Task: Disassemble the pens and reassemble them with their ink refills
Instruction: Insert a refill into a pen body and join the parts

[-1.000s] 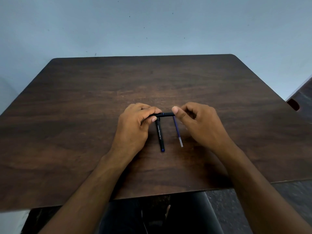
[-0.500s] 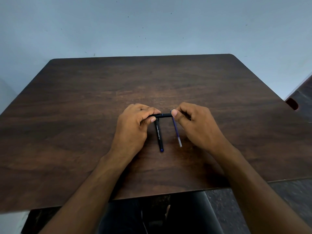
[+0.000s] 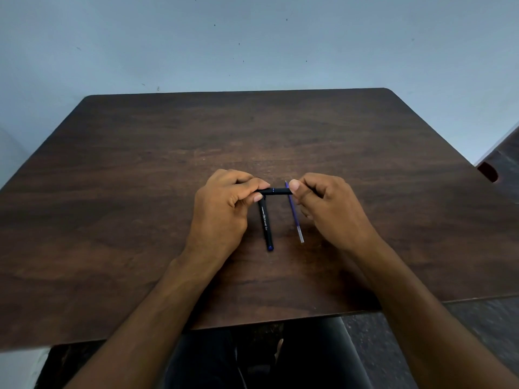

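On the dark wood-grain bench (image 3: 140,192), a slim black pen barrel (image 3: 265,224) printed in white and a thin blue ink refill (image 3: 295,214) lie side by side, both running toward the person. Above them, the left hand (image 3: 224,209) and right hand (image 3: 328,209) each pinch one end of a short black pen section (image 3: 276,191), held crosswise, left to right, with fingers curled around it.

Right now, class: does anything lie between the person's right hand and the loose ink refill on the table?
Nothing visible does. The ink refill lies bare on the table just beside the right hand, which, with the left hand, grips a black pen.
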`<state>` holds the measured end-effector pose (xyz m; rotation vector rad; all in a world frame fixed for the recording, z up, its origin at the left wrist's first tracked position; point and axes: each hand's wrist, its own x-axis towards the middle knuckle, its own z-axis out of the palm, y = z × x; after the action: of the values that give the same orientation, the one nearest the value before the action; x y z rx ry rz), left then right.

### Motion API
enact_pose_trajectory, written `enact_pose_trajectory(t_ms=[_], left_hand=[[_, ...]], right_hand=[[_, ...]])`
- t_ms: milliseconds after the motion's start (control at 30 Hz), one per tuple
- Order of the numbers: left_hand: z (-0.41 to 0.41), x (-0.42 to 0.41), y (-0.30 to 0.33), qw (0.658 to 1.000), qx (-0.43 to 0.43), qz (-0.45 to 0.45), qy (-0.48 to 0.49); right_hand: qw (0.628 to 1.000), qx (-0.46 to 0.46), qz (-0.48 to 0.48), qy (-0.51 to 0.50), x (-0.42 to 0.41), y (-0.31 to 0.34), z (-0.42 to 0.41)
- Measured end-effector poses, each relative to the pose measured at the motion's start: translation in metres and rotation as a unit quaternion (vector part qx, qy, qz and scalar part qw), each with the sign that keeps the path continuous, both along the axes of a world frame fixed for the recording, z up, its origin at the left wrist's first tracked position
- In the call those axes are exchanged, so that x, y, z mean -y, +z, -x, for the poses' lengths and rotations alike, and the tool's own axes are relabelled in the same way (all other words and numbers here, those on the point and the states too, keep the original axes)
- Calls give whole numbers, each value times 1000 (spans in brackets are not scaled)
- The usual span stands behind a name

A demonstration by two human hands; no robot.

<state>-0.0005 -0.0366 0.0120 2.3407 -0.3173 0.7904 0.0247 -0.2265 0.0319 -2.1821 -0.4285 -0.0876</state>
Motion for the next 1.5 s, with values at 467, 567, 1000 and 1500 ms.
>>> enact_pose_trajectory(t_ms=[467, 567, 1000, 1500], left_hand=[[-4, 0, 0, 1000, 0, 16, 12], [-4, -2, -1, 1000, -7, 14, 13], [-2, -4, -3, 999, -43, 4, 27], [-3, -3, -3, 998, -56, 3, 31]], right_hand=[[975, -73, 54, -202, 34, 9, -51], [970, -118, 104, -187, 21, 8, -54], [971, -157, -47, -174, 23, 4, -54], [890, -174, -411, -94, 18, -18, -14]])
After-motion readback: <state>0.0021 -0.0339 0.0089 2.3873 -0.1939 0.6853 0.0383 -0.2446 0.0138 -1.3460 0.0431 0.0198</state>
